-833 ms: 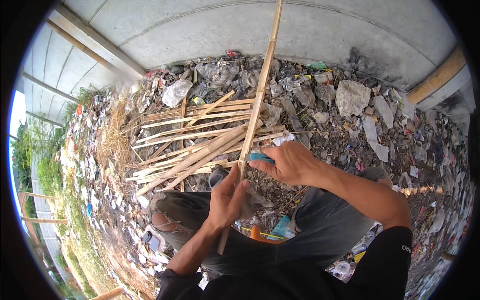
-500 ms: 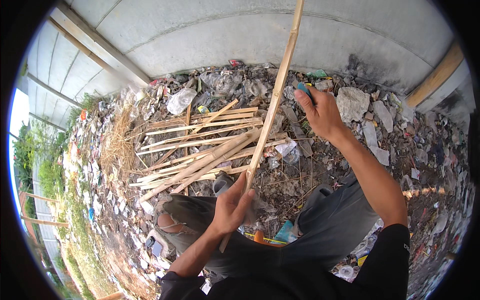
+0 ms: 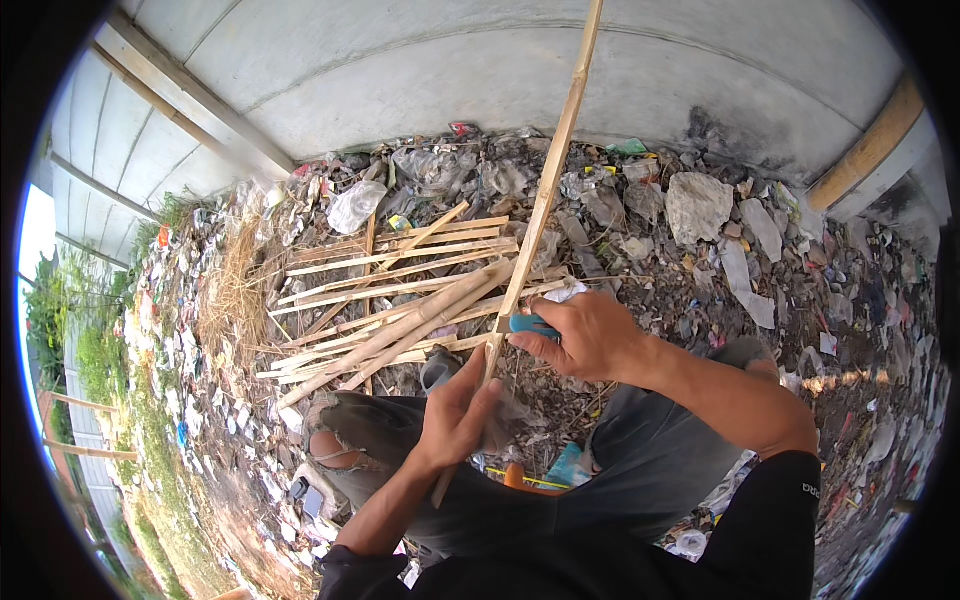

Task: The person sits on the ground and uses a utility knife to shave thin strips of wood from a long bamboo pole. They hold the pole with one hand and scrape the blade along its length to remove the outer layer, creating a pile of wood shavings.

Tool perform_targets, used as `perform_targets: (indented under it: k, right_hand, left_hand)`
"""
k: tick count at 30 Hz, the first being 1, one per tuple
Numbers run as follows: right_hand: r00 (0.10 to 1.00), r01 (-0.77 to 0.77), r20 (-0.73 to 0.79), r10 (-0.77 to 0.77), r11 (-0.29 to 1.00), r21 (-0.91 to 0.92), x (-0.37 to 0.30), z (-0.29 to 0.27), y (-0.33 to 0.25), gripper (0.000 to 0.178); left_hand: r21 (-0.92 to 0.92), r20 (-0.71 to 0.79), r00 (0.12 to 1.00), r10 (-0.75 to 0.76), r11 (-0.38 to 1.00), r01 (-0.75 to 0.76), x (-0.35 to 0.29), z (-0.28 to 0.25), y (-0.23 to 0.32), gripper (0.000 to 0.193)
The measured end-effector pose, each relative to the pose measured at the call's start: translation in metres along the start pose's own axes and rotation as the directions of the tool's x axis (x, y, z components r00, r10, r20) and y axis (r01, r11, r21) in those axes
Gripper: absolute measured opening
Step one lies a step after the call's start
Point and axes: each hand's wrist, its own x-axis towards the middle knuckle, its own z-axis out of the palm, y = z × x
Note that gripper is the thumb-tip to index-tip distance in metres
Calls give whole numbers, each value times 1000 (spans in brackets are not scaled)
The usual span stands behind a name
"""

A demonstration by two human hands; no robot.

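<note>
A long split bamboo strip (image 3: 551, 180) slants up from between my knees toward the wall. Its lower part is gripped by my left hand (image 3: 455, 415), with the thumb along one side; the bottom end pokes out below the wrist. My right hand (image 3: 590, 338) is closed around a teal-handled utility knife (image 3: 530, 325). The knife's short blade meets the strip's edge just above my left fingers. Beyond my knees lies a pile of bamboo strips (image 3: 400, 265), topped by thicker bamboo pieces (image 3: 405, 330).
Litter and plastic scraps cover the ground all round. A grey panel wall (image 3: 400, 70) stands close in front. To the right are a large stone (image 3: 698, 208) and a bamboo post (image 3: 868, 145). Dry straw (image 3: 238, 285) lies left of the pile. An orange handle (image 3: 514, 476) shows between my legs.
My right hand has come down and left with the knife, from beside the strip's middle to its lower part, where the blade now touches. My left hand keeps its hold.
</note>
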Motion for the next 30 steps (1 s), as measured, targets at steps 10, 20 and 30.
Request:
perform_targets:
  k: [10,20,30]
  right_hand:
    - [947,-292,-171,271,950,-110,37,-45,61,66]
    - [791,-494,-432,432,869,-36,44,-98,144,79]
    - [789,-560,-386,478,819,-129,44,-103,160,78]
  left_hand:
    - [59,11,995,-99,993,98,2,0,-6,61]
    - [-96,133,987,-93,990,106,0,3,-2,61]
    - [-116,205,962,-179,972,206,-1,-1,4,60]
